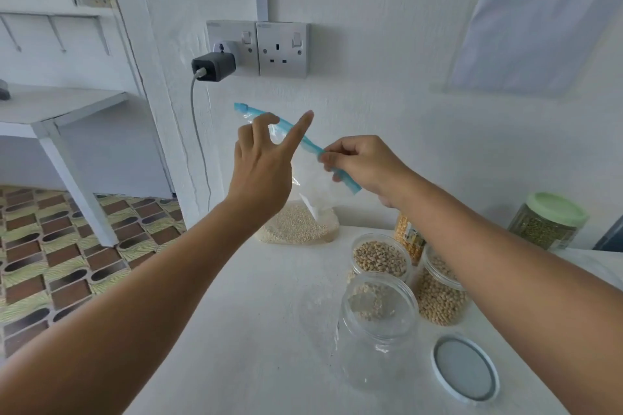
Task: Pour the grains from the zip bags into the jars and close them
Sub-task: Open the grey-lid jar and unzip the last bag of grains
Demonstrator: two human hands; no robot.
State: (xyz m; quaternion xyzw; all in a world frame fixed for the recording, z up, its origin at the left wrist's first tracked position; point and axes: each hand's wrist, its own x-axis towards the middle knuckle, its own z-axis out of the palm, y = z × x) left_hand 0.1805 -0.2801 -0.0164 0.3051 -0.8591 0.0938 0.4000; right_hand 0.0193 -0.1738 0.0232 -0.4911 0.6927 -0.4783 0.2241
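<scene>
zip bags: 1 (300, 209)
open jars: 3, nearest one's empty (377, 323)
lidded jars: 1, green lid (547, 221)
loose lids: 1 (465, 368)
wall sockets: 2 (282, 49)
hands: 2 (261, 162)

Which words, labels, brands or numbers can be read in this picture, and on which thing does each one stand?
No text can be read here.
Paper sheet on the wall: printed lines, too blurred to read.
Label on the yellow-grain jar: too small, partly hidden by the arm.
Wall sockets: small marks, unreadable.
</scene>
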